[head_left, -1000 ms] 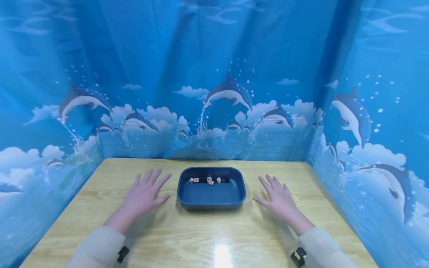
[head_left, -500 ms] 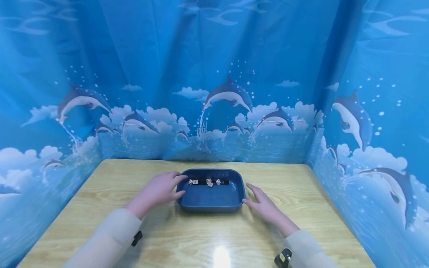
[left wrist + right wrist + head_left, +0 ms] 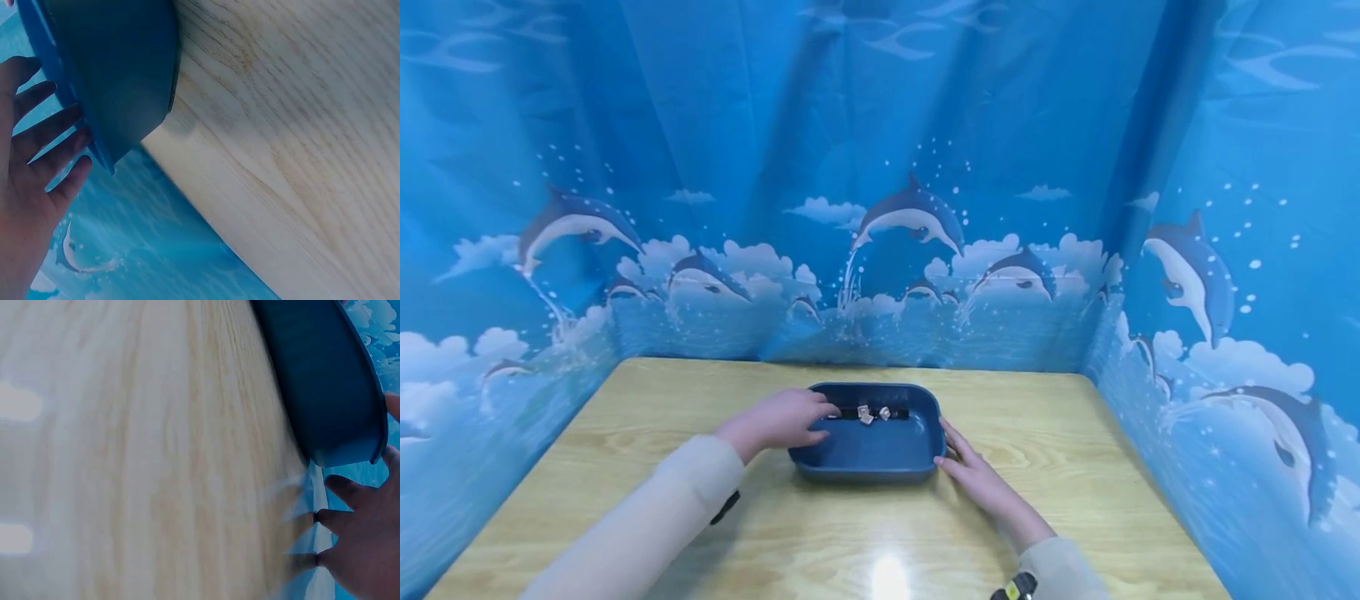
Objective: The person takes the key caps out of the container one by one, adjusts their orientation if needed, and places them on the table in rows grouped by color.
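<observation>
A dark blue rectangular tray (image 3: 880,454) stands on the table. Along its far inner wall lies a dark strip with several small whitish, shiny pieces (image 3: 866,414) on or beside it. My left hand (image 3: 778,423) reaches over the left rim, fingers extended inside near the strip's left end, which it partly covers. In the left wrist view that hand (image 3: 37,162) shows spread fingers over the rim. At the right end of the tray, my right hand (image 3: 976,479) has its fingertips right at the rim. Spread fingers of the right hand (image 3: 369,528) also show in the right wrist view.
The wood-grain table (image 3: 1045,425) is backed and flanked by blue curtains (image 3: 865,333) printed with dolphins. A bright light reflection lies on the table's front. Each forearm wears a pale sleeve (image 3: 647,508) and a small dark device near the wrist.
Both hands have moved inward to the tray from either side. The left hand has gone over the rim to the inside, while the right has come up to the right end.
</observation>
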`<state>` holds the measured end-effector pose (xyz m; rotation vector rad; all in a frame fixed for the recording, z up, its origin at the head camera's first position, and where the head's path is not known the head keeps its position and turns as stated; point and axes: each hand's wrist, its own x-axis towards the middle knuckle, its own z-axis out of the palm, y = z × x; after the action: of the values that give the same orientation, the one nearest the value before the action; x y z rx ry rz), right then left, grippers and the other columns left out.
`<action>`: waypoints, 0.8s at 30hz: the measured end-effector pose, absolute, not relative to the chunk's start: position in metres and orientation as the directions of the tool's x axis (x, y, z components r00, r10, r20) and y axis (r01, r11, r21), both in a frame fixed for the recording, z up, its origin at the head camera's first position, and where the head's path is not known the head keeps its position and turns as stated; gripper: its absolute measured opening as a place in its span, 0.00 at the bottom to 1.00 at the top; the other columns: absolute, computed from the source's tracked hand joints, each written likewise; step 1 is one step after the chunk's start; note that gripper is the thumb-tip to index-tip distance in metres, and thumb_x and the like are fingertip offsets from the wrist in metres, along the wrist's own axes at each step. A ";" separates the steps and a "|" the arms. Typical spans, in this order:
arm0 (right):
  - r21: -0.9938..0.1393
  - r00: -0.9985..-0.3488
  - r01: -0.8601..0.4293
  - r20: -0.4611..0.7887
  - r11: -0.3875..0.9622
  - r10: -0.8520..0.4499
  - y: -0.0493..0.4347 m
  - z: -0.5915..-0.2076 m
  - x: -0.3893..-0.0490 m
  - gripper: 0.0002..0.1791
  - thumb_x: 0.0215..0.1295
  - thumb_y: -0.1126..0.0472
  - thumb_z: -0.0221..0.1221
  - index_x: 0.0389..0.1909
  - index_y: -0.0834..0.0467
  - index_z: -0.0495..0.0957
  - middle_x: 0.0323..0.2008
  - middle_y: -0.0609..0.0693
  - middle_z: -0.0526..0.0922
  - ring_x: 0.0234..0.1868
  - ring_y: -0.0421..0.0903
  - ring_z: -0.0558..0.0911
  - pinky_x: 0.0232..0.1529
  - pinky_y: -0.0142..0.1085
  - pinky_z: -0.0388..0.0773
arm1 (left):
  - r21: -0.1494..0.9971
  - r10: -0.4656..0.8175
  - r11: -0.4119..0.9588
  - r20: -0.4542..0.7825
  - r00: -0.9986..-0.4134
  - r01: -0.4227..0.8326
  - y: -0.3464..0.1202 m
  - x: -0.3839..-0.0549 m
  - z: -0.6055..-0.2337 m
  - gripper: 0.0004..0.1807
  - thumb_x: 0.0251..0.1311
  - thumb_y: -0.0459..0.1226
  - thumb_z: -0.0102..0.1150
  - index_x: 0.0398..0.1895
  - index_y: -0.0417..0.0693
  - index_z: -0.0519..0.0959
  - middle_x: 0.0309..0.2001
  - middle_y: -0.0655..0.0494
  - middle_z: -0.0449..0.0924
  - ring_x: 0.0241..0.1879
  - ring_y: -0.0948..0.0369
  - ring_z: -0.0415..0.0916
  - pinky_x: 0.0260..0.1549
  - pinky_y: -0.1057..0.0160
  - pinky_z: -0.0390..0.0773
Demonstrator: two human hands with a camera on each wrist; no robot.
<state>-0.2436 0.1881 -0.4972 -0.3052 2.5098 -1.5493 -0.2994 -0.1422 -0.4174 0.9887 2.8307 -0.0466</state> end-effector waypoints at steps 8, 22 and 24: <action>-0.862 -0.961 -0.088 -0.058 0.500 -0.269 0.185 -0.505 -0.242 0.37 0.75 0.46 0.47 0.78 0.45 0.42 0.72 0.62 0.57 0.71 0.61 0.58 0.65 0.60 0.18 | 0.155 0.556 0.831 -0.283 -0.781 0.535 -0.122 -0.318 -0.418 0.23 0.66 0.48 0.58 0.62 0.51 0.76 0.59 0.52 0.76 0.60 0.53 0.71 0.59 0.51 0.69; -0.862 -0.969 -0.077 -0.054 0.501 -0.242 0.183 -0.507 -0.241 0.37 0.75 0.48 0.48 0.78 0.46 0.43 0.71 0.63 0.59 0.70 0.61 0.59 0.65 0.60 0.17 | 0.341 0.547 0.833 -0.380 -0.746 0.436 -0.086 -0.350 -0.417 0.19 0.69 0.46 0.55 0.58 0.50 0.79 0.58 0.53 0.77 0.60 0.53 0.71 0.57 0.52 0.70; -0.858 -0.969 -0.073 -0.059 0.508 -0.240 0.183 -0.507 -0.241 0.37 0.75 0.48 0.48 0.78 0.46 0.43 0.70 0.63 0.60 0.70 0.62 0.59 0.65 0.60 0.18 | 0.344 0.568 0.818 -0.362 -0.739 0.461 -0.082 -0.351 -0.417 0.16 0.68 0.43 0.57 0.55 0.49 0.81 0.55 0.54 0.79 0.57 0.54 0.73 0.55 0.53 0.73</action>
<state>-0.2405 0.1826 -0.5073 -0.2700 2.5764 -1.4540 -0.3514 -0.0816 -0.4169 0.7646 2.5441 0.3199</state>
